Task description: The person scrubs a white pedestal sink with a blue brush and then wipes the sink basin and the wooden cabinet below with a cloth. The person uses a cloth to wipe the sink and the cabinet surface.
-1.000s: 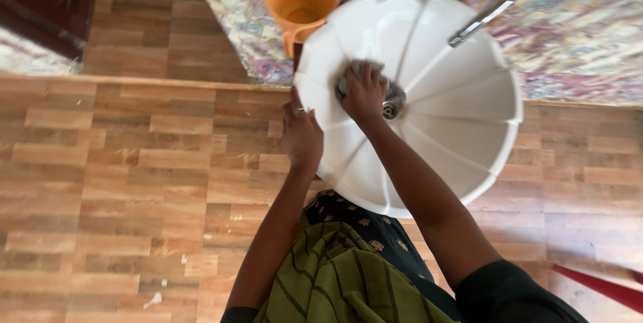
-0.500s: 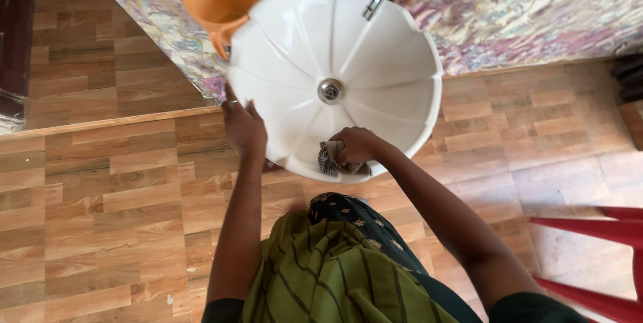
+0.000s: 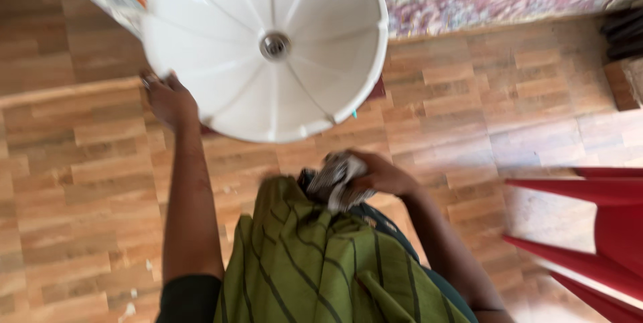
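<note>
Against the patterned wall, white fluted basin [image 3: 268, 89], drain at centre. Left hand [image 3: 167, 99] flat on its near-left rim, fingers spread, seemingly bracing. Right hand [image 3: 382, 172] clear of the bowl at waist level, closed around bunched grey cloth [image 3: 335, 182], likely to regather it.

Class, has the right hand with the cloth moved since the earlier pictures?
Yes. The right hand with the cloth has come out of the white basin, toward the person's body.

A white basin [image 3: 221, 48], a grey-and-white patterned cloth [image 3: 338, 182], an olive dark-striped garment [image 3: 315, 269], red chair legs [image 3: 589, 229].
</note>
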